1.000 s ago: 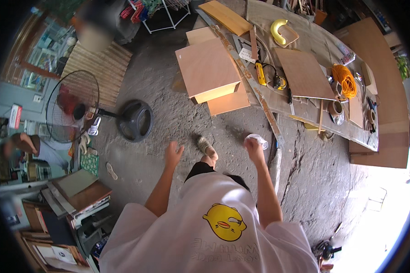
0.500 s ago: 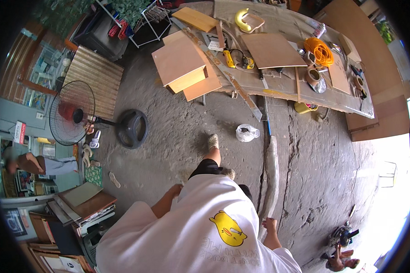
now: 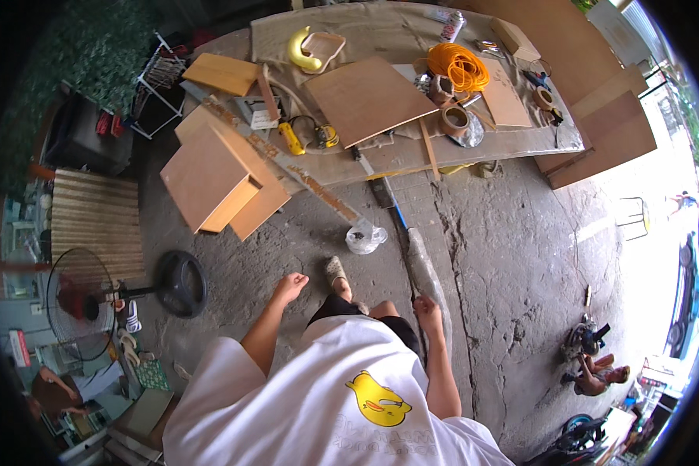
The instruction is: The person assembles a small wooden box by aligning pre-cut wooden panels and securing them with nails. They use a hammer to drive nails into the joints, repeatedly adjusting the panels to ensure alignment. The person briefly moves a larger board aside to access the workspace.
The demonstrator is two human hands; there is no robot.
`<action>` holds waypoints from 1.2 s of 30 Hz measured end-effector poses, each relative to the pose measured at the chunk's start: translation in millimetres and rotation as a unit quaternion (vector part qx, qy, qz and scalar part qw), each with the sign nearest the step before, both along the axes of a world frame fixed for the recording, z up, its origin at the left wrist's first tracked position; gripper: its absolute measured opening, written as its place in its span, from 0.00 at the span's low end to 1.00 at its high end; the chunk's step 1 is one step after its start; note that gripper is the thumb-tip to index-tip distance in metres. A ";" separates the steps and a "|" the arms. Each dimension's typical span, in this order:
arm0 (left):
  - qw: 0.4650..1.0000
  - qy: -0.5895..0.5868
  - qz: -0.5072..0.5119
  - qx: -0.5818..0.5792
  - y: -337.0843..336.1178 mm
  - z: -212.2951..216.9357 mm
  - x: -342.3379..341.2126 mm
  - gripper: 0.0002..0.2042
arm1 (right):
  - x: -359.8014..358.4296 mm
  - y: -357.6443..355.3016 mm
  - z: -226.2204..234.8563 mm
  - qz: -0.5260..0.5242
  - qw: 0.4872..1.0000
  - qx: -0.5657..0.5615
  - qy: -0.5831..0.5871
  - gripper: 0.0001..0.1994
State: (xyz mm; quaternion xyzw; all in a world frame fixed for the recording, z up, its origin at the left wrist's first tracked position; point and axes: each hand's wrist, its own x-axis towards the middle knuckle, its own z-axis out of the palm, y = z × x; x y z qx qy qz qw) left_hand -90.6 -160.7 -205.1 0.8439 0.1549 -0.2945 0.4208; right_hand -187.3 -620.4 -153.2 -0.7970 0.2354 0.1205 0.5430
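Hands empty: left hand point(image 3: 290, 286) loosely curled, right hand point(image 3: 427, 309) relaxed above cracked concrete.

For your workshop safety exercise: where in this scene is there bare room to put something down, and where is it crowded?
Bare concrete floor lies right of the long pole, below the workbench. Another free patch sits between the fan base and the plastic bag. The benchtop is crowded: plywood sheet, orange cord, tape rolls.

Long counter point(image 3: 520, 144), cloth-covered: brown board point(image 3: 369, 97), orange cord coil point(image 3: 458, 66), tape roll point(image 3: 453, 119), yellow tool point(image 3: 291, 138). Cracked concrete floor point(image 3: 512, 256): clear plastic bag point(image 3: 364, 235), fan base point(image 3: 181, 283).
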 end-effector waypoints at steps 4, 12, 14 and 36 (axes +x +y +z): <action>0.998 -0.003 -0.002 -0.056 -35.6 -11.8 18.7 0.18 | 103.7 -70.7 13.1 -0.068 0.983 0.030 -0.169 0.08; 0.986 0.047 0.162 0.012 -17.0 27.4 -37.9 0.21 | 381.8 -140.1 84.5 0.003 0.964 -0.074 -0.254 0.11; 0.975 0.063 0.199 0.071 -22.6 53.2 -47.7 0.22 | 462.0 -175.7 80.3 0.028 0.927 -0.184 -0.327 0.13; 0.891 0.172 0.419 0.009 -238.9 105.3 -179.8 0.11 | 673.8 -152.0 61.9 0.322 0.846 -0.362 -0.224 0.21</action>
